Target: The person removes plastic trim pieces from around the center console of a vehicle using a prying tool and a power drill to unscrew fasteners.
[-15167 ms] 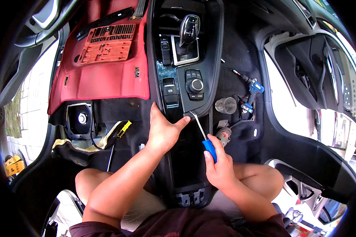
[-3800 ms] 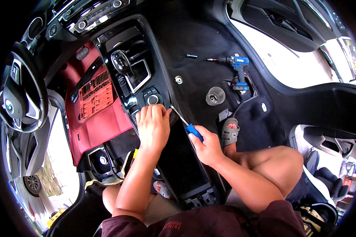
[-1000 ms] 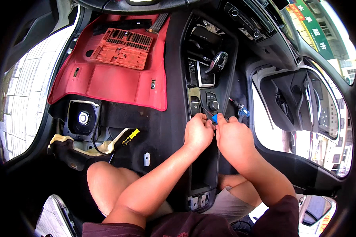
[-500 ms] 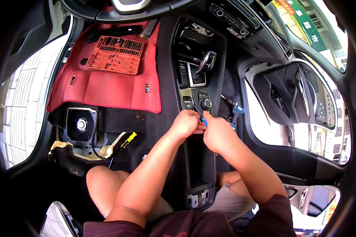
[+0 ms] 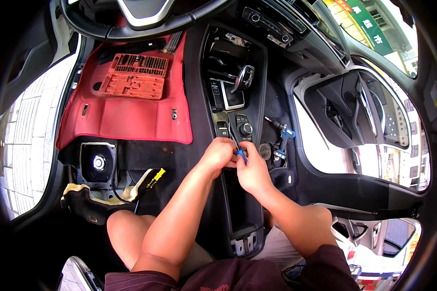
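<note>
My right hand (image 5: 252, 169) is closed on a blue-handled screwdriver (image 5: 242, 155), its thin shaft slanting up and left toward the console trim. My left hand (image 5: 218, 154) is right beside it, fingers curled in at the trim edge just below a small switch panel (image 5: 222, 131). What those fingers pinch, if anything, is hidden. Both hands are over the black centre console (image 5: 206, 97), near a round control knob (image 5: 246, 129). Farther up the console stands the gear lever (image 5: 244, 77). Below my hands, a deep black opening (image 5: 239, 201) shows in the console.
A blue cordless drill (image 5: 285, 136) lies right of the console. On a red mat (image 5: 131, 119) at the left rests an orange-red bit case (image 5: 136, 85). The steering wheel (image 5: 116, 33) is beyond. A yellow tool (image 5: 156, 178) lies near the uncovered speaker (image 5: 98, 162).
The view has shifted slightly, and the console now appears farther left. My right hand has turned a little, showing more of the blue handle. Both hands remain at the same trim area.
</note>
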`<action>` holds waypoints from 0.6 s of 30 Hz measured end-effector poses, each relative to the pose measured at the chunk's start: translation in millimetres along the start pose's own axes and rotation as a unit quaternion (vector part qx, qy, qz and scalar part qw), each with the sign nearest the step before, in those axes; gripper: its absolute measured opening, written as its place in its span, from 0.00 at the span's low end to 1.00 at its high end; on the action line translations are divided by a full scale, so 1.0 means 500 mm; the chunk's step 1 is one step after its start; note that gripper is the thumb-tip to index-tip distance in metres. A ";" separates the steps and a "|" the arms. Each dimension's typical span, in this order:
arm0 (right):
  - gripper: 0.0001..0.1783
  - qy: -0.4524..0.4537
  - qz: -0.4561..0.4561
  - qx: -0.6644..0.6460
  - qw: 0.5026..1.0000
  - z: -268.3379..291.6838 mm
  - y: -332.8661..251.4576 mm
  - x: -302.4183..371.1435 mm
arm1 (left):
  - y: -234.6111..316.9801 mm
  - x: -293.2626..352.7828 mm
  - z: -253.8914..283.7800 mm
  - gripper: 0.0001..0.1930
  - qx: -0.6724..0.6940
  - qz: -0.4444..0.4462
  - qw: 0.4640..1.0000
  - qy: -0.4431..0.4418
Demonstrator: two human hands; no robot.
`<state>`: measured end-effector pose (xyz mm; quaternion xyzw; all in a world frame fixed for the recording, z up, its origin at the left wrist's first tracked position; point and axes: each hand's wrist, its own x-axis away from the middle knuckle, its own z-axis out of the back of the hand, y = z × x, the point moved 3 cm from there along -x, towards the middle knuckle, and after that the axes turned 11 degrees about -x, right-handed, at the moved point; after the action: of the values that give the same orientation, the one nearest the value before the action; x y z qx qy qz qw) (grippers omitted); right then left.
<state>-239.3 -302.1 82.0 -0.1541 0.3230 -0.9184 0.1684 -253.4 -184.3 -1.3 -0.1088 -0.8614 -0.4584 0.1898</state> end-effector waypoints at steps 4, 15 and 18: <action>0.19 0.036 0.026 -0.007 0.999 -0.006 0.032 -0.009 | 0.003 -0.002 0.002 0.13 -0.007 0.011 1.000 -0.005; 0.19 -0.019 -0.025 0.085 0.996 0.032 -0.020 -0.067 | 0.017 0.014 0.000 0.15 0.054 0.018 0.998 0.010; 0.18 0.054 0.011 0.065 0.996 0.006 -0.012 -0.030 | 0.018 0.014 0.007 0.14 0.034 0.008 0.999 -0.005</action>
<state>-226.0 -293.0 85.4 -0.0899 0.2732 -0.9424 0.1706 -257.1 -176.3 6.9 -0.1117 -0.8766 -0.4264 0.1929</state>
